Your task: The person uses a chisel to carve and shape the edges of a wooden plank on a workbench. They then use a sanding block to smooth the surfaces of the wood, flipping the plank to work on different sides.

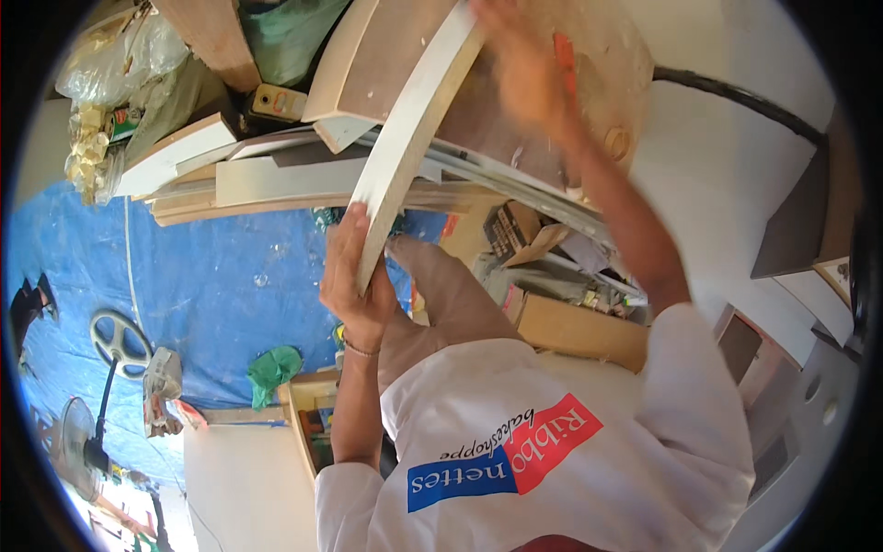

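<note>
A long, curved white wooden strip (414,129) slants from the upper middle down to the centre. My left hand (354,276) is shut on its lower end, thumb on the front face. My right hand (524,74) is blurred and lies against the strip's upper end, in front of a round brown board (607,55). A small orange-red piece (563,57) shows at its fingers, and I cannot tell whether the hand holds it. My white shirt and one bent knee in tan trousers (441,294) fill the lower middle.
Stacked boards and offcuts (239,175) lie behind the strip. A blue tarp (202,285) covers the floor at left, with a power saw (164,391), a fan (78,446) and a green cloth (271,368). A cardboard box (575,329) and a black cable (736,92) are on the right.
</note>
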A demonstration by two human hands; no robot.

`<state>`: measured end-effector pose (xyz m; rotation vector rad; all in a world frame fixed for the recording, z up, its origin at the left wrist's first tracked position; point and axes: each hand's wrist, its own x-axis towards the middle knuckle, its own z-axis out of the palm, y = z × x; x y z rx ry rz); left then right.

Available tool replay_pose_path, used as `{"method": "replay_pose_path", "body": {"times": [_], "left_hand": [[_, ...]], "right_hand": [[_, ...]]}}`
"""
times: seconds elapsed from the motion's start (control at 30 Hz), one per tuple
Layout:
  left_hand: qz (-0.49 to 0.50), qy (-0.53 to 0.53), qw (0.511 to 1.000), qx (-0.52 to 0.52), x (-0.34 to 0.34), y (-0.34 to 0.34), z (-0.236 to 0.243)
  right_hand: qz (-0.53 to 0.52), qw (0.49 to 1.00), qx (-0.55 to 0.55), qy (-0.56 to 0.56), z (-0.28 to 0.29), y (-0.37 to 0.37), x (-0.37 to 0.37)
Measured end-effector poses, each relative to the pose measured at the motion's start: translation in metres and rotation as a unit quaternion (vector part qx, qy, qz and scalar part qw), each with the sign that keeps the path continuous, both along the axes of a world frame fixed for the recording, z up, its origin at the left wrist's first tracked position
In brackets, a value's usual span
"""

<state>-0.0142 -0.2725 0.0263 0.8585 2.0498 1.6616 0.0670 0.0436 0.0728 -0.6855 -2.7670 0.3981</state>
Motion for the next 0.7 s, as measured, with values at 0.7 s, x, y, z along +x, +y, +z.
{"method": "replay_pose_path", "body": {"times": [0.7], "left_hand": [[-0.026, 0.02, 0.999, -0.01, 0.004, -0.002, 0.001]], "right_hand": [[-0.055, 0.993, 0.109, -0.007, 0.005, -0.001, -0.01]]}}
